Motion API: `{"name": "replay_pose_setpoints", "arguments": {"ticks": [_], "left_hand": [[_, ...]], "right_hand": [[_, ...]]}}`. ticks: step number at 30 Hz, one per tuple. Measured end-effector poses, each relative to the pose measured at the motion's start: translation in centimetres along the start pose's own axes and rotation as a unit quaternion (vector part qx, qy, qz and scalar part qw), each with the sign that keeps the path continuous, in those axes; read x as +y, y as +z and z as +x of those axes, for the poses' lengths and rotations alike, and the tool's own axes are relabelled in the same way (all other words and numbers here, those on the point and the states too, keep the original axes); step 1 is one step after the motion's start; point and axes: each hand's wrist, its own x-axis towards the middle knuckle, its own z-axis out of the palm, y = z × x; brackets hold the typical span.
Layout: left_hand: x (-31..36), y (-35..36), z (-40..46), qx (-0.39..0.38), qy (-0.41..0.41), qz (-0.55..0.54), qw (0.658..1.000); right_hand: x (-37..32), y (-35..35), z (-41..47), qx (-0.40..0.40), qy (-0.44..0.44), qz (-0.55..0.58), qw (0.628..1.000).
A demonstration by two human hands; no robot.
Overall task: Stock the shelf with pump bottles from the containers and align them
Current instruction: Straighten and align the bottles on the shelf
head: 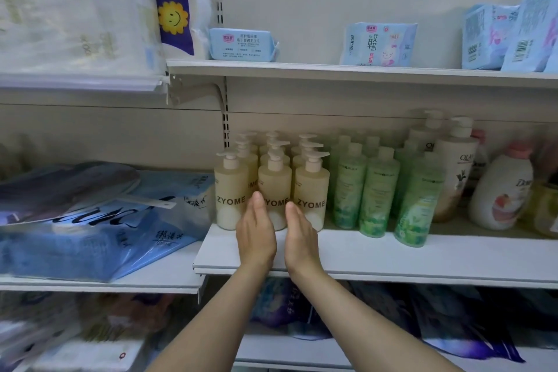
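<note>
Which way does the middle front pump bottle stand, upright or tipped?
Upright: the middle front pump bottle stands on the shelf, pump on top, level with its neighbours.

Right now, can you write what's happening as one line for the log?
step: aligning | left hand: flat beside middle front pump bottle | right hand: flat, other side | shelf: three rows stocked

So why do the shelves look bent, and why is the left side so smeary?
Head view: the wide-angle lens bows the white metal shelf edge and stretches the corners; the blue plastic packs at left are blurred, as is the white tissue pack above; the middle stays sharp, where the pale yellow ZYOME pump bottles read clearly behind the left hand and right hand; lighting is soft and even.
</note>
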Motion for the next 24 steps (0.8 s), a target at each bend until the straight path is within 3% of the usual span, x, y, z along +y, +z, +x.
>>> {"name": "replay_pose_setpoints", "arguments": {"ticks": [24], "left_hand": [[0.46,-0.7,-0.07,-0.041,-0.037,0.01,0.998]], "right_hand": [[-0.49,-0.31,-0.68,-0.003,0.001,-0.034,0.999]]}}
